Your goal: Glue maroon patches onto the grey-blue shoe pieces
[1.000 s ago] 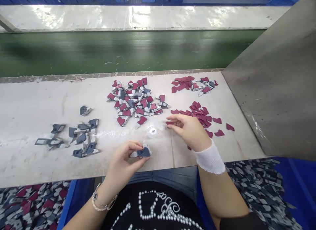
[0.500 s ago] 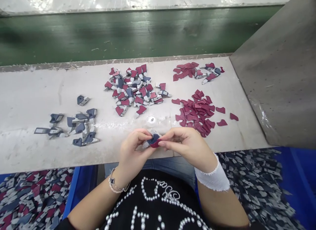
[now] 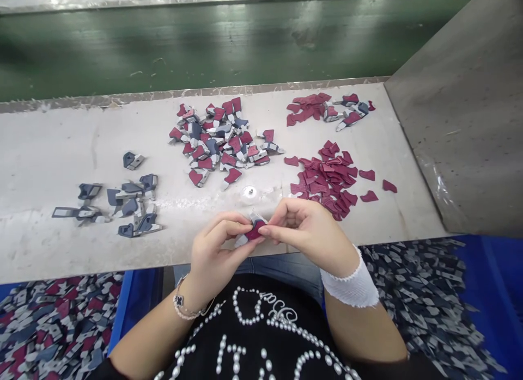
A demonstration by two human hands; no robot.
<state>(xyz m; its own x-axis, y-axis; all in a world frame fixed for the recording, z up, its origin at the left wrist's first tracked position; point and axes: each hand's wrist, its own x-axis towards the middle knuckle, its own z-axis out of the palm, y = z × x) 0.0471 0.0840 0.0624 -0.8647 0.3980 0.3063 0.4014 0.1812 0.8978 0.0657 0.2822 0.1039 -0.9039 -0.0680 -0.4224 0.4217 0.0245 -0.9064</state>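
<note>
Between my hands, above the table's front edge, is a small grey and dark blue plastic part [image 3: 255, 230] with a maroon piece lying flat over its face. My left hand [image 3: 220, 246] pinches the part from the left, fingers closed. From the right, my right hand [image 3: 306, 230] presses thumb and fingers on the maroon piece and the part's edge. Just beyond my right hand lies a pile of loose maroon pieces [image 3: 324, 178]. Farther off, in the middle, is a heap of parts with maroon faces [image 3: 220, 143]. Several grey-blue parts [image 3: 131, 206] without maroon lie at the left.
A second group of maroon pieces [image 3: 306, 108] lies at the back right beside a few assembled parts [image 3: 349, 113]. A metal panel [image 3: 461, 113] rises at the right. Blue bins hold mixed parts [image 3: 53, 320] below left and grey parts [image 3: 420, 298] below right. A green strip [image 3: 204, 48] runs behind.
The maroon piece was tilted at the part's lower edge and now lies over its dark blue face. Both hands stay closed on the part; the view has shifted slightly.
</note>
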